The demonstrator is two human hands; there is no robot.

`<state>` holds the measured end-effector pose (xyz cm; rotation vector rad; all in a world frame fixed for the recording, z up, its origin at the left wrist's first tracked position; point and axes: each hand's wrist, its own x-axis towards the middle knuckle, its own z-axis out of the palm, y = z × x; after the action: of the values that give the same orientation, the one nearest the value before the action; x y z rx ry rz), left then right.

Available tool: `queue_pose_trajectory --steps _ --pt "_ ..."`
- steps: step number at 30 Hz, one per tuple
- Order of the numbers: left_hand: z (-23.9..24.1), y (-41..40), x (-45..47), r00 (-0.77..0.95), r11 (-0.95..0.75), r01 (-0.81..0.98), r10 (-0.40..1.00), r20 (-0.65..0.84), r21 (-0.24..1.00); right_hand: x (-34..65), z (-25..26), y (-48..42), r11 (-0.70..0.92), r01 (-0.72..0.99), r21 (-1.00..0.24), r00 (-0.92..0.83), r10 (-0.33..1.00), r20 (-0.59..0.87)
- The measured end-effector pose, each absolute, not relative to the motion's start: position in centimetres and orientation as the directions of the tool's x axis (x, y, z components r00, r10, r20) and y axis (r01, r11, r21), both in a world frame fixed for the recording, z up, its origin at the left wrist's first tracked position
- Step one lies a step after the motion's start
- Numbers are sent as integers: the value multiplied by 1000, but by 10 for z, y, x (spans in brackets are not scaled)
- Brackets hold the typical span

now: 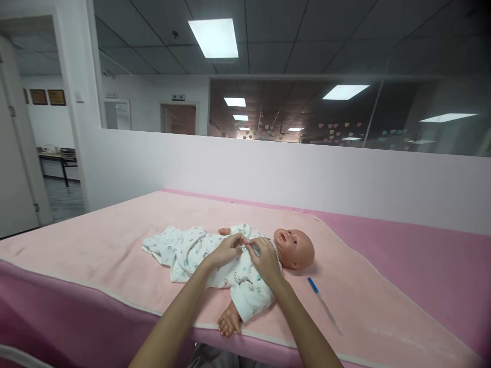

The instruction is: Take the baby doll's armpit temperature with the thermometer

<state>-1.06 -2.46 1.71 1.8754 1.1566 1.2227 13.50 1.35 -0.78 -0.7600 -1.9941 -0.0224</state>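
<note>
A baby doll [293, 248] lies on its back on a pale pink blanket [115, 245], head to the right. It wears a white patterned romper [184, 250]. My left hand [229, 249] and my right hand [264, 258] meet on the doll's chest. Both pinch the romper's front opening, fingers closed on the fabric near a small fastener. The doll's near arm [230, 322] sticks out toward me over the blanket's edge.
A blue-capped thin pen-like stick [324, 305] lies on the blanket to the right of the doll. The blanket covers a darker pink bed [422, 245] against a white half-wall with windows. An open doorway is at the far left.
</note>
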Motion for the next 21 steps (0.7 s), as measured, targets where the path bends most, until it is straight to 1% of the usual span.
queue_pose_trajectory --steps 4,8,11,15,18,21 --pt "13 -21 -12 134 -429 402 902 411 809 135 -9 18 814 516 -265 -331 475 815" --pt "13 -19 -11 118 -421 417 904 412 805 135 -10 22 823 511 -249 -342 460 820" --pt "12 -20 -9 99 -431 480 892 441 764 136 -10 24 819 515 -252 -339 464 818" --pt "10 -21 -6 56 -418 660 856 513 624 136 -11 26 820 517 -247 -342 462 818" --pt "8 -22 -3 18 -349 785 838 545 512 136 -11 26 821 512 -253 -348 468 812" --pt "7 -22 1 -14 -268 860 838 545 434 137 -10 25 819 508 -266 -351 480 804"
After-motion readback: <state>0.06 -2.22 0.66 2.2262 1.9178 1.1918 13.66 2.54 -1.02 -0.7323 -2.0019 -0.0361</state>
